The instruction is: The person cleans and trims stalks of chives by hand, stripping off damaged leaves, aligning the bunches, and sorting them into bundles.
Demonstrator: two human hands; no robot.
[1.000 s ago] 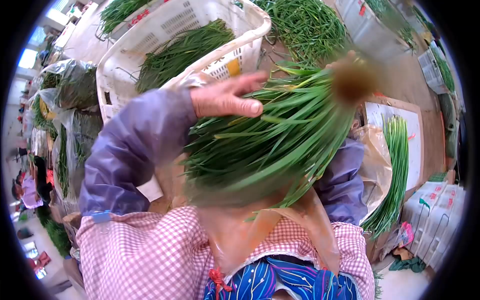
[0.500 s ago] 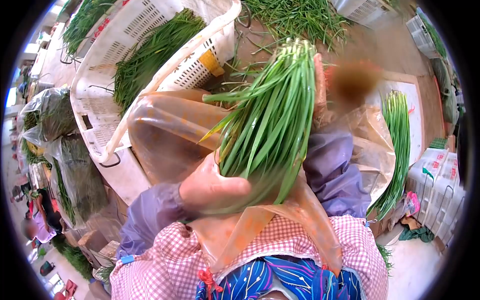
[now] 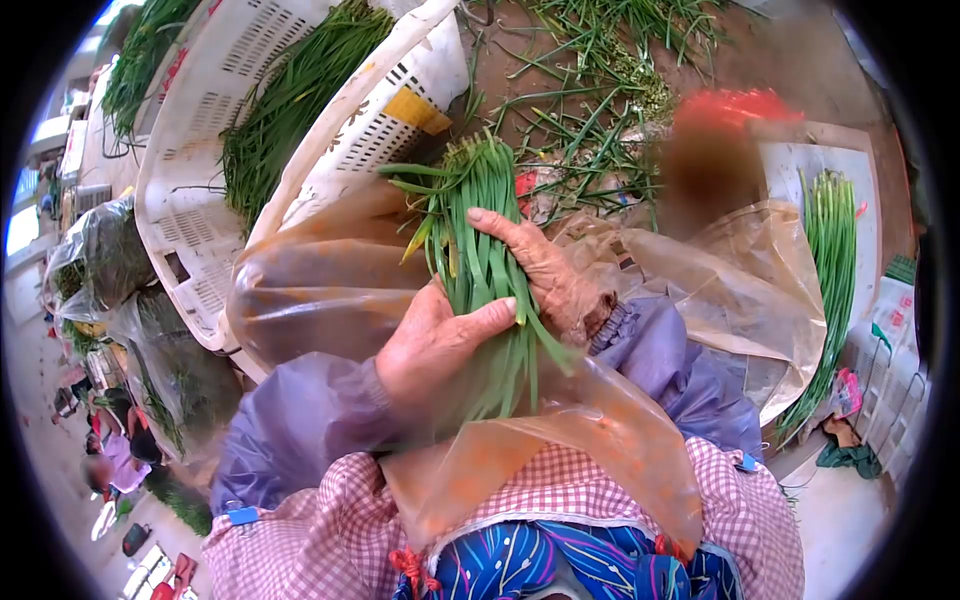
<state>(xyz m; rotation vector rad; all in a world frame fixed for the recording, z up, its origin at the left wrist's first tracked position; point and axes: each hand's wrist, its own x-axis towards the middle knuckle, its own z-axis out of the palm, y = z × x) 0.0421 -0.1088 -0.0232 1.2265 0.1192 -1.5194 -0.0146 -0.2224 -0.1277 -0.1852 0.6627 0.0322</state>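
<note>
Our left hand and right hand, some fingers hidden, are gripping one green bunch between them, its lower tips blurring, while one cut-off basket is holding one pile beyond our left hand.

The bunch of long green leaves is raised just to the right of the white basket, on the wearer's side of it. It stands nearly lengthwise in view, blunt, paler ends farthest from the wearer and thin tips closest. The leaves are narrow, flat and glossy, packed closely through the middle. At the blunt end several spread loosely, one reaching sideways toward the basket. A yellowed leaf juts out on the basket side. Away from the basket, one leaf slants off below the middle; the lowest tips are blurred.
</note>
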